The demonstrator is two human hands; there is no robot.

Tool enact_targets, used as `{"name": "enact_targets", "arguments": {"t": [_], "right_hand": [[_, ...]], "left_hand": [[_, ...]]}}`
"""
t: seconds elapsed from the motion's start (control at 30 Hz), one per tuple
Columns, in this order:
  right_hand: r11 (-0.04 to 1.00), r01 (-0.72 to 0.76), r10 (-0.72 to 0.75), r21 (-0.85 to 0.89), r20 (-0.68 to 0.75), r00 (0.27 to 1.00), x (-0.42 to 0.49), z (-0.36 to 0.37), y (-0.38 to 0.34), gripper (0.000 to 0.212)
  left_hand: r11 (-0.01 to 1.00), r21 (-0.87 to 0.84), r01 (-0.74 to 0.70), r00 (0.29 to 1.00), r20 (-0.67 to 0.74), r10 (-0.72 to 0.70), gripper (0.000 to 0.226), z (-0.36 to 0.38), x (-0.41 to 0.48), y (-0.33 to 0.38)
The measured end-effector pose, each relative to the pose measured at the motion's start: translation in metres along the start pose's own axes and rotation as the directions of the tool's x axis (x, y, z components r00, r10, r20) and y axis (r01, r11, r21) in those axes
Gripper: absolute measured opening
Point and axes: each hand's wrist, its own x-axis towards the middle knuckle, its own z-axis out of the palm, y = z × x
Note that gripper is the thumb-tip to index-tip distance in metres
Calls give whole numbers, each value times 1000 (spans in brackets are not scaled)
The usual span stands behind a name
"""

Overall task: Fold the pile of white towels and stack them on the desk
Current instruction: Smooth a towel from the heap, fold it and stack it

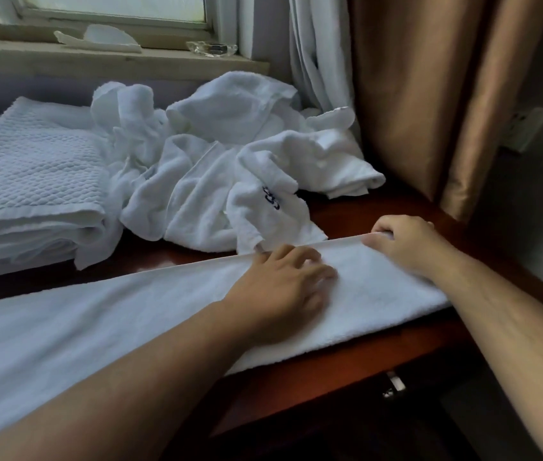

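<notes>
- Your left hand (283,284) lies flat, fingers loose, on the spread towel (97,327) at centre frame.
- Your right hand (403,244) pinches its far edge, centre right.

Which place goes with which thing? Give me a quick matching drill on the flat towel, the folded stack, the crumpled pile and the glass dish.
Things:
1. flat towel
2. folded stack
3. crumpled pile
4. glass dish

Places:
A. on the windowsill
B. along the near edge of the desk, pressed by the left hand and gripped at its edge by the right hand
C. far left of the desk
D. middle of the desk, beside the curtain

Pairs: 1-B, 2-C, 3-D, 4-A
</notes>
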Motion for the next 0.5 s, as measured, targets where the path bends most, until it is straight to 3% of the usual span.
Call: {"name": "enact_targets", "arguments": {"t": [0.07, 0.17, 0.23, 0.3, 0.37, 0.43, 0.5], "right_hand": [[997, -29, 27, -75, -32, 999, 7, -2, -5, 25], [954, -185, 183, -235, -32, 983, 12, -3, -23, 17], [917, -218, 173, -334, -159, 972, 7, 0, -33, 20], [946, -179, 118, -271, -227, 967, -6, 5, -42, 30], [974, -156, 136, -162, -128, 982, -22, 15, -40, 43], [967, -183, 198, -180, 69, 978, -37, 27, -30, 66], [959, -184, 217, -215, 141, 966, -40, 33, -20, 74]], "left_hand": [[1000, 12, -7, 999, 34, 7, 48, 3, -2, -2], [999, 40, -12, 996, 91, 9, 55, 5, -2, -4], [999, 39, -17, 994, 110, 13, 57, 6, -1, -4], [1000, 19, -6, 994, 105, 4, 56, 7, -1, -5], [999, -6, 38, 997, 65, -37, 55, 7, -2, -5], [997, -1, 81, 995, 63, -81, 56, 6, -3, -5], [996, 17, 87, 988, 126, -89, 60, 5, -5, -5]]}}
